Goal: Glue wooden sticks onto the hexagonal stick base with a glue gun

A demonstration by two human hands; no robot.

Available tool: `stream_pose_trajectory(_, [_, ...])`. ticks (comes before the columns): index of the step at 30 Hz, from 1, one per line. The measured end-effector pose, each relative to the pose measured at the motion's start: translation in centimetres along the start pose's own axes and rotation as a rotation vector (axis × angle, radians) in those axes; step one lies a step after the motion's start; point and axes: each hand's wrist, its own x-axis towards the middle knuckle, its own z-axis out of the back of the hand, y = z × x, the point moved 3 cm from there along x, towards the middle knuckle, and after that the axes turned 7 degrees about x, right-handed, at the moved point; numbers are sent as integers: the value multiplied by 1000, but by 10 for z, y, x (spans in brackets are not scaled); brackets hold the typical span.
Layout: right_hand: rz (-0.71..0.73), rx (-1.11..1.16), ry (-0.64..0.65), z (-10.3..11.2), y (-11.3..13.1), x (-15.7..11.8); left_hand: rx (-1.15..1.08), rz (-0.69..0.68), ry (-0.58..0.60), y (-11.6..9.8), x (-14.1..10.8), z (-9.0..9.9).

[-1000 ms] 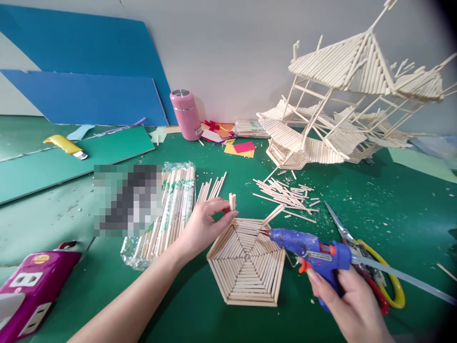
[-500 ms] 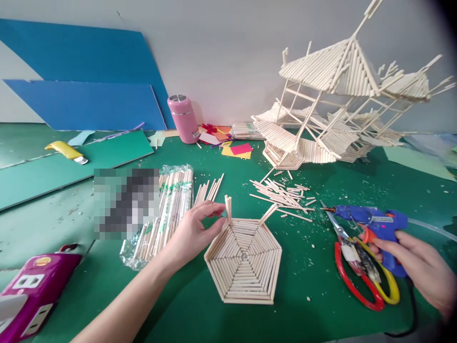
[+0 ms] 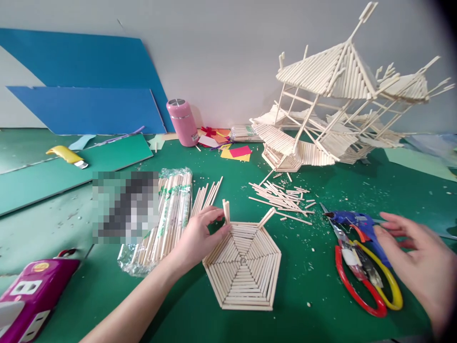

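Observation:
A many-sided wooden-stick panel (image 3: pixel 243 281) lies flat on the green table, with short stick pieces standing up from two of its far corners. My left hand (image 3: pixel 202 240) is at the left corner, thumb and index finger closed around the base of the upright sticks (image 3: pixel 226 211). On the right, a blue glue gun (image 3: pixel 353 220) with an orange trigger lies by the scissors (image 3: pixel 357 267), which have one red and one yellow handle. Fingers apart, my right hand (image 3: pixel 414 252) hovers beside the glue gun's handle, partly covering it.
Loose cut sticks (image 3: pixel 282 196) lie beyond the panel, and a bagged stick bundle (image 3: pixel 167 214) is to its left. A large stick-built model (image 3: pixel 314 119) stands at the back right. A pink flask (image 3: pixel 182 123), yellow cutter (image 3: pixel 66 155) and purple power strip (image 3: pixel 39 295) are farther left.
My right hand has let go of the glue gun, which now rests lower and farther left by the scissors. My left fingers have closed in on the upright sticks.

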Motion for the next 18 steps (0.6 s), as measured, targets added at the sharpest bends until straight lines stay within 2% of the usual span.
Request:
stream_pose_trajectory(2, [25,165,132,-15,39,-11,24,4,-22,2,-2,-1])
stream_pose_trajectory(5, [181,311,419,-50,94,-33,136,8,-52,4,-11,-3])
stream_pose_trajectory(7, [227,279,531,-73,116,-47,246,-11,-77,4,-21,-5])
stream_pose_trajectory(10, [313,86,609,-98,130,-61,394,-55,-91,3,-34,-9])
stream_pose_trajectory(12, [349,-8,631,-106,131,-65,444,-63,-95,2,-40,-13])
stream_pose_trajectory(18, [389,-34,597,-109,131,-65,350,-44,-125,0,-48,-19])
